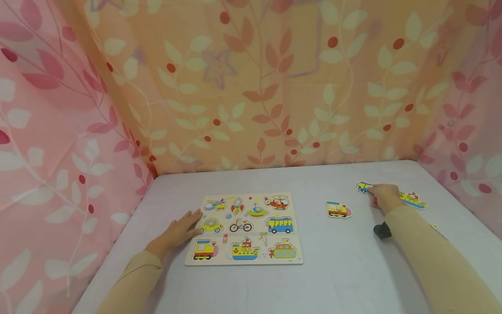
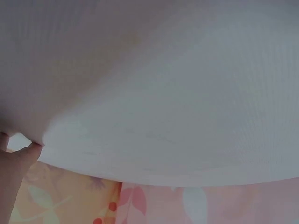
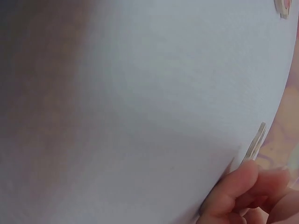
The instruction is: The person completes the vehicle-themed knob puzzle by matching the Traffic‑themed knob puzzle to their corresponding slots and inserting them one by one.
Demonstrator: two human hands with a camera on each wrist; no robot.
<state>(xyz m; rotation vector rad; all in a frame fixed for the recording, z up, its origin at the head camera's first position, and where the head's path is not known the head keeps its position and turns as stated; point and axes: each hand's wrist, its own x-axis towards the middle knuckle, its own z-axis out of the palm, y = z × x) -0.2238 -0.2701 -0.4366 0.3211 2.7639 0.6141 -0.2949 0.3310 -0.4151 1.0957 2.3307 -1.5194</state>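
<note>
A wooden puzzle board (image 1: 243,264) with vehicle pictures lies on the table. My left hand (image 1: 176,233) rests at its left edge, fingers extended over the rim; the left wrist view shows only part of this hand (image 2: 18,161). Far to the right, my right hand (image 1: 384,196) pinches a blue-and-yellow bus puzzle piece (image 1: 363,187), partly covered by the fingers. From the right wrist, curled fingers (image 3: 243,179) meet that piece's thin edge (image 3: 255,142). Just right of the hand is a ship puzzle piece (image 1: 413,200), partly hidden by it.
A train puzzle piece (image 1: 338,209) lies between the board and my right hand. Another piece (image 1: 433,226) peeks out past the right forearm, mostly hidden. A black wrist device (image 1: 382,231) sits under the right wrist. Floral curtains (image 1: 251,109) enclose the white table (image 1: 251,288).
</note>
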